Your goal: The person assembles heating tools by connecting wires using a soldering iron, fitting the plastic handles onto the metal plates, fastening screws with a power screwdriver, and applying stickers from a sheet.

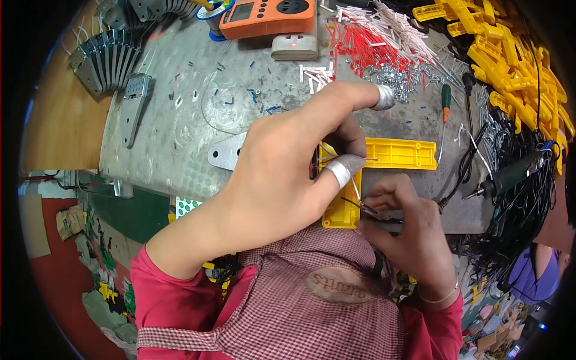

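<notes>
A T-shaped yellow plastic housing (401, 153) with ribbed walls lies near the table's front edge. My left hand (282, 156) is over it, silver tape round the thumb and index fingertip. The index finger stretches out; the thumb and a curled finger close on thin wires (324, 157) inside the housing. At the housing's lower arm, my right hand (411, 231) pinches a thin dark wire (367, 209), beside a white wire. My left hand hides the middle of the housing. Partly behind my left wrist rests a flat metal plate (224, 153) with holes.
Yellow housings (510, 54) are heaped at far right, above black cables (528, 210) and a soldering iron (504, 180). A green-handled screwdriver (445, 111) lies near the housing. Red-and-white parts (375, 45), screws (390, 78), an orange meter (267, 18) and metal brackets (102, 60) lie farther back.
</notes>
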